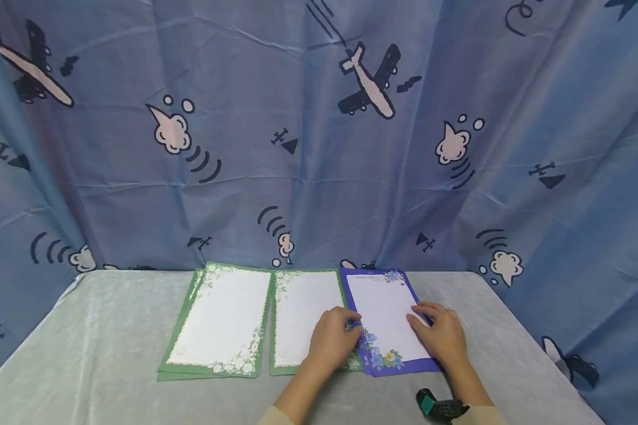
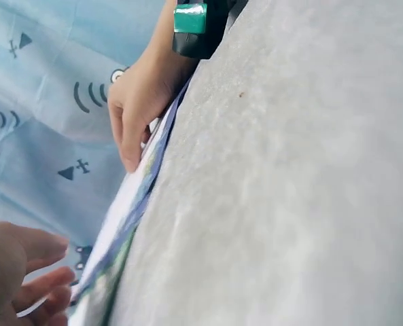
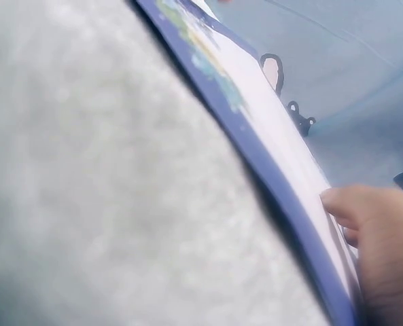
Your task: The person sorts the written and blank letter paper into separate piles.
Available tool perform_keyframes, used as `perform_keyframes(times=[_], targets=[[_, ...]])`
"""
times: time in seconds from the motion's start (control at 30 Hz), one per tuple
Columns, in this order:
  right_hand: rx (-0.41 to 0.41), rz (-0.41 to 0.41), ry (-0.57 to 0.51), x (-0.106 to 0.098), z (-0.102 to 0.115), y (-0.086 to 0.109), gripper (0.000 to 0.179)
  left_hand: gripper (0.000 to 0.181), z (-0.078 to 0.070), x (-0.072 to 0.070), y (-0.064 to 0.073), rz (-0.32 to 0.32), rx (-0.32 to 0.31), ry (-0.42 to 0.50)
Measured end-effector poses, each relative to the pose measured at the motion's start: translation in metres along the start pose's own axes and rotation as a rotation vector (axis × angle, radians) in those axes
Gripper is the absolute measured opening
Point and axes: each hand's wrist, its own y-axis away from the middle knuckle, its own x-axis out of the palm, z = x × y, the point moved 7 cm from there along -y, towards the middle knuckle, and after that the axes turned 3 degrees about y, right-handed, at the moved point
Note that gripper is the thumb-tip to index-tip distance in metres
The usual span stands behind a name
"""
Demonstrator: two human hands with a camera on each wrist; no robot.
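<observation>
A sheet of paper with a purple border and blue flowers (image 1: 383, 313) lies on the right, on top of at least one more purple-edged sheet. My right hand (image 1: 442, 333) pinches its right edge; in the right wrist view the thumb (image 3: 340, 200) lies over the white face. At its left edge is my left hand (image 1: 334, 337), fingertips by the border. The left wrist view shows this left hand (image 2: 24, 275) with thumb and fingers parted. Beneath the left hand a green-bordered sheet (image 1: 305, 313) is partly covered.
Further left lies a stack of green-bordered sheets with white flowers (image 1: 220, 319), slightly fanned. All rest on a pale grey cloth-covered table (image 1: 117, 348). Behind it hangs a blue curtain (image 1: 244, 147) printed with planes. A black strap with a green part (image 1: 440, 407) is at the right wrist.
</observation>
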Motion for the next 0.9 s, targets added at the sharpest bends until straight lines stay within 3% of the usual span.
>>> perform_keyframes(times=[0.13,0.23,0.37,0.57,0.73,0.9], targets=[[0.009,0.018,-0.002,0.001,-0.003,-0.002,0.036,0.016,-0.004,-0.022,0.005,-0.018,0.010,-0.075],[0.013,0.032,-0.006,0.002,-0.004,-0.003,0.036,0.016,0.001,-0.041,0.008,-0.043,0.021,-0.127],[0.025,0.040,-0.019,0.003,-0.004,-0.002,0.035,0.018,0.018,-0.064,0.011,-0.112,0.005,-0.167],[0.039,0.041,-0.041,0.003,-0.004,-0.001,0.034,0.024,0.051,-0.092,0.015,-0.173,-0.095,-0.164],[0.035,0.042,-0.047,0.003,-0.003,-0.001,0.035,0.035,0.077,-0.107,0.013,-0.206,-0.152,-0.118],[0.026,0.029,-0.028,0.000,-0.002,-0.001,0.034,0.042,0.092,-0.110,0.010,-0.205,-0.167,-0.102]])
